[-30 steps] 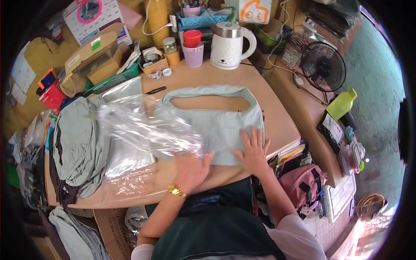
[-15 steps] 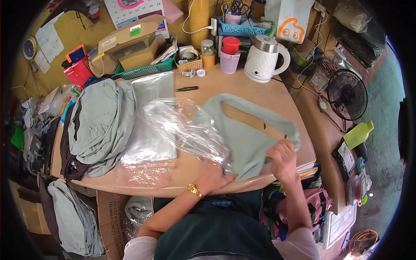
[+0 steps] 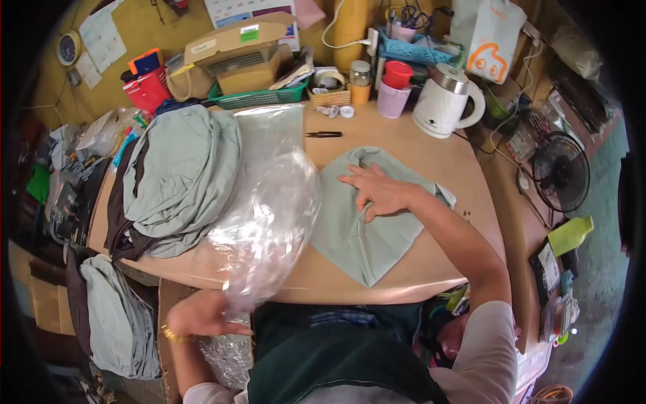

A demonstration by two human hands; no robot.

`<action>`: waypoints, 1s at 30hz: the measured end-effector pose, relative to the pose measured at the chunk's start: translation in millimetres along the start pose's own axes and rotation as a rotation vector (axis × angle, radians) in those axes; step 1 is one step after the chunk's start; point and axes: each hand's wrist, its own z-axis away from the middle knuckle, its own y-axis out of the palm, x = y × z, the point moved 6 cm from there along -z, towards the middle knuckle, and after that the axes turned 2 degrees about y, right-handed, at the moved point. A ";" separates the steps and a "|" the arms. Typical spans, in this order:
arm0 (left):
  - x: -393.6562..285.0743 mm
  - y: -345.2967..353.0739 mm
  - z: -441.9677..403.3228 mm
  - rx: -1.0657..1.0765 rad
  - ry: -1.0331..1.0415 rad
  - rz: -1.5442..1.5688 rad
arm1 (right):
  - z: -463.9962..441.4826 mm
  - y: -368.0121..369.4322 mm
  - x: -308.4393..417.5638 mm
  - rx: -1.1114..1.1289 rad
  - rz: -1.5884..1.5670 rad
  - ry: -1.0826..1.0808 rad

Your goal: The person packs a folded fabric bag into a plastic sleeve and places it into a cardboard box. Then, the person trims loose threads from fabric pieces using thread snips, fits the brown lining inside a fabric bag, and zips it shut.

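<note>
My left hand is below the table's front edge, its fingers closed on the lower end of a crumpled clear plastic bag. The bag stands up over the table, partly covering a stack of flat clear plastic sheets. My right hand lies with fingers spread on a grey-green piece of fabric, which is folded over itself with a corner toward me. A big pile of the same grey-green fabric, with dark brown pieces beneath, sits at the left.
Small black thread snips lie beyond the fabric. Along the back stand a green basket, a pink cup and a white electric kettle. A black fan is at the right. More fabric hangs below left.
My left hand has pulled the plastic bag left and toward me, off the fabric. My right hand has moved up and left, folding the fabric's right side over. The camera view has shifted.
</note>
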 end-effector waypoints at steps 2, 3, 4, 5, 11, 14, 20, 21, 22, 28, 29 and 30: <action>2.2 -25.8 41.3 0.030 -0.475 -0.100 | -14.5 -2.7 8.8 0.037 0.093 0.021; 10.2 -26.9 55.9 0.021 -0.487 -0.098 | -21.8 -2.7 12.7 0.092 0.151 0.023; 23.3 -39.2 79.1 -0.223 -0.572 -0.075 | -28.8 -3.6 16.5 0.145 0.210 0.027; 32.8 -51.0 100.0 -0.469 -0.651 -0.053 | -35.9 -8.2 22.8 0.141 0.216 0.013; 52.3 -103.4 124.8 -0.965 -0.677 -0.453 | -101.5 -7.9 23.3 0.217 0.177 -0.089; 27.7 -120.9 101.2 -1.118 -0.662 -0.548 | -131.3 -6.0 23.7 0.223 0.231 -0.114; -1.5 -136.2 60.0 -1.082 -0.401 -0.574 | -119.8 -9.4 38.3 0.113 0.428 -0.191; -3.8 -136.2 51.0 -1.014 -0.437 -0.628 | -100.8 -14.9 39.7 0.075 0.468 -0.183; -8.4 -139.5 46.2 -1.018 -0.459 -0.626 | -82.6 -16.1 31.1 0.067 0.492 -0.105; -36.5 -161.0 -14.0 -0.804 -0.282 -0.630 | 77.7 -85.3 59.6 -0.499 0.293 0.073; -42.7 -165.9 -28.0 -0.744 -0.260 -0.670 | 106.0 -95.0 70.5 -0.670 0.304 0.087; -49.6 -171.1 -41.4 -0.683 -0.233 -0.712 | 132.1 -98.6 74.9 -0.740 0.220 0.199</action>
